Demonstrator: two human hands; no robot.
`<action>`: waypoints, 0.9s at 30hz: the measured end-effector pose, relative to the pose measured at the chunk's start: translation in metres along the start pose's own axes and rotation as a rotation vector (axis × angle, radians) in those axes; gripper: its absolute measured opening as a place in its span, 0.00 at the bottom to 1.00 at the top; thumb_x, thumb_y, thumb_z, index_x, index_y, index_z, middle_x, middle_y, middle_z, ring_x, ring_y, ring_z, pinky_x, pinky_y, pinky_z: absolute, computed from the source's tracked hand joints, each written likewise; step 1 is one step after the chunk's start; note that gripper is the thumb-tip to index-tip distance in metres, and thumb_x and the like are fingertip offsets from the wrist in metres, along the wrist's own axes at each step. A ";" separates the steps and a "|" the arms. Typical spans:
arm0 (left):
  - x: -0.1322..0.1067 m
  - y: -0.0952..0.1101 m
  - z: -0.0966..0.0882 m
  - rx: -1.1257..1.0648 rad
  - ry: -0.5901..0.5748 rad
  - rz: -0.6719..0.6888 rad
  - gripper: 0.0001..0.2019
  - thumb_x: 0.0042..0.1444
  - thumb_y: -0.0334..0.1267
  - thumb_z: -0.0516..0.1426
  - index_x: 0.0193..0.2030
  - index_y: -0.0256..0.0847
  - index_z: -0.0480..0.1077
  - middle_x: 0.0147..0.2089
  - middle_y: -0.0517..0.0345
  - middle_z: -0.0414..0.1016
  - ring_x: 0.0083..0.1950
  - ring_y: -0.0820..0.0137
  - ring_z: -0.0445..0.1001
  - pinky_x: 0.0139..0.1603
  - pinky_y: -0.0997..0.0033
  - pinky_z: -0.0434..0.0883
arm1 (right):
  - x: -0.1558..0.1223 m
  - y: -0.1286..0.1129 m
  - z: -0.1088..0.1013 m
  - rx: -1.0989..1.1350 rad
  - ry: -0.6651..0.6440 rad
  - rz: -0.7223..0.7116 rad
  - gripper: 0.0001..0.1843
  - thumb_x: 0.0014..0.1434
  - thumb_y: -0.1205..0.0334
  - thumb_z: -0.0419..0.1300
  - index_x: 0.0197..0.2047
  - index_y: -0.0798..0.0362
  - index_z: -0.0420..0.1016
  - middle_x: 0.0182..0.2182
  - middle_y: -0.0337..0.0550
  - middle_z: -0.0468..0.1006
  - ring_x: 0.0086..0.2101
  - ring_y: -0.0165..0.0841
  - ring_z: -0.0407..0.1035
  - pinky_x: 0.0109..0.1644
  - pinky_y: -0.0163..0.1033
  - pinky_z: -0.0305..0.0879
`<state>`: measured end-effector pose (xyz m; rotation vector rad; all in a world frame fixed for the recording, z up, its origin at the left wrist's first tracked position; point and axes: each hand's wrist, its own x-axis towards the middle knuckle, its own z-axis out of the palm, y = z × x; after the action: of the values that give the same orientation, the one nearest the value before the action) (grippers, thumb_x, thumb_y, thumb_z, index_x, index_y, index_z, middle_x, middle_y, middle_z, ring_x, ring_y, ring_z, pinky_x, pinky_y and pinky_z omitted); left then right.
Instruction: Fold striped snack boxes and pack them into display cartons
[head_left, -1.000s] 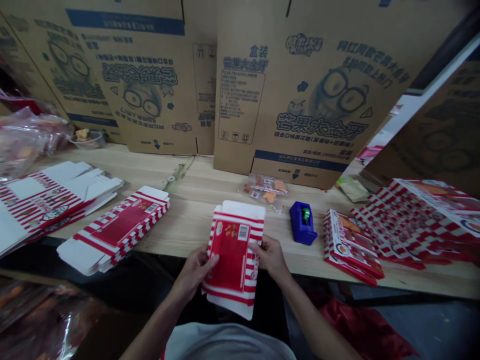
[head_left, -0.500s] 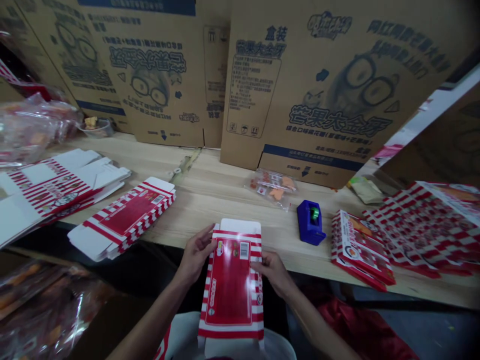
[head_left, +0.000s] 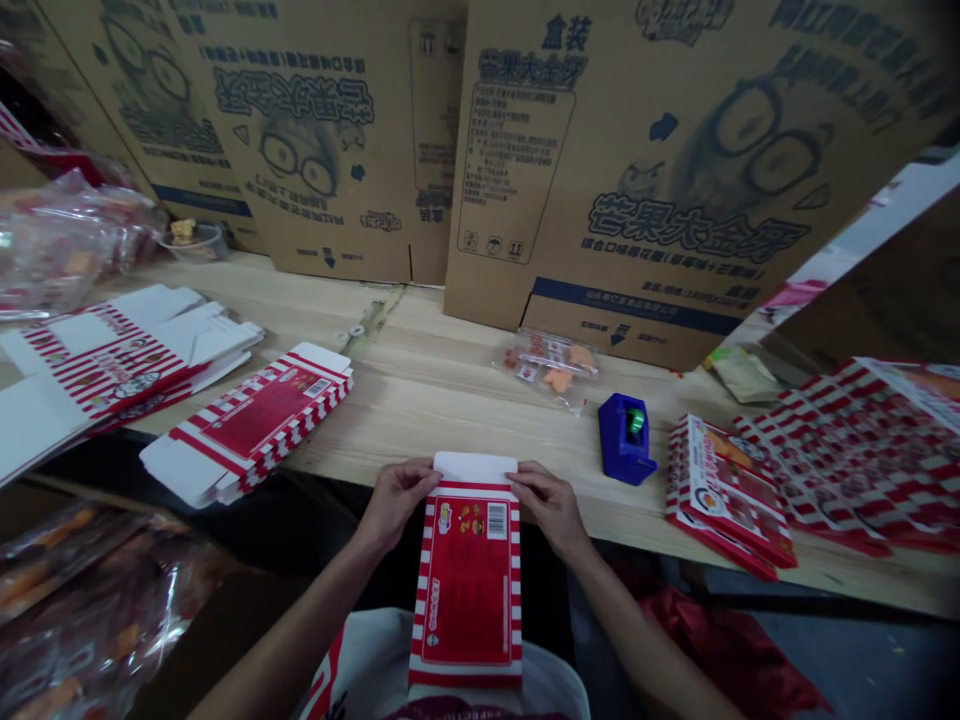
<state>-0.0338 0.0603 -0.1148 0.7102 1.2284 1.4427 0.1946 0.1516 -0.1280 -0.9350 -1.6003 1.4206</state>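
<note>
Both my hands grip the upper end of a flattened red-and-white striped carton, which hangs upright over the table's front edge. My left hand pinches its left top corner, and my right hand holds the right corner. A white end flap sticks up between my hands. The carton's lower end rests near my grey shirt. A blue tape dispenser is the nearest object to my right hand, and a stack of flat cartons lies left of my left hand.
The light wooden table holds more flat cartons, a carton stack, checkered sheets and a snack bag. Large cardboard cartons stand along the back. Plastic bags of snacks lie below left.
The carton has swung from tilted to upright and hangs lower. My hands have moved up to its top corners. The view has tilted slightly downward.
</note>
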 end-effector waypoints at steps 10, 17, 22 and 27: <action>0.011 0.006 -0.018 0.249 -0.239 -0.009 0.13 0.42 0.43 0.68 0.29 0.35 0.76 0.32 0.54 0.75 0.34 0.70 0.73 0.37 0.72 0.70 | -0.006 -0.011 -0.005 -0.053 -0.236 0.041 0.10 0.54 0.54 0.65 0.34 0.51 0.82 0.33 0.44 0.72 0.36 0.34 0.68 0.40 0.38 0.66; 0.003 0.016 -0.013 0.386 -0.240 -0.020 0.13 0.45 0.46 0.65 0.28 0.36 0.77 0.27 0.56 0.78 0.29 0.69 0.73 0.32 0.73 0.69 | -0.010 -0.025 0.005 -0.141 -0.257 0.074 0.13 0.56 0.51 0.62 0.32 0.52 0.81 0.34 0.46 0.79 0.36 0.36 0.72 0.40 0.40 0.68; 0.012 0.036 -0.015 0.258 -0.284 -0.089 0.13 0.42 0.43 0.67 0.32 0.37 0.78 0.28 0.54 0.80 0.29 0.67 0.76 0.32 0.71 0.71 | 0.005 -0.044 0.015 -0.178 -0.142 0.134 0.11 0.46 0.59 0.68 0.33 0.53 0.76 0.23 0.38 0.76 0.25 0.31 0.68 0.29 0.35 0.64; 0.018 0.037 -0.020 0.236 -0.306 -0.128 0.10 0.42 0.41 0.66 0.26 0.35 0.75 0.25 0.55 0.79 0.26 0.69 0.75 0.29 0.73 0.69 | 0.010 -0.046 0.023 -0.209 -0.147 0.126 0.05 0.47 0.64 0.62 0.23 0.53 0.70 0.18 0.35 0.70 0.21 0.28 0.62 0.24 0.33 0.56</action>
<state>-0.0689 0.0744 -0.0891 0.9561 1.1897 1.0491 0.1679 0.1464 -0.0826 -1.0891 -1.8547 1.4553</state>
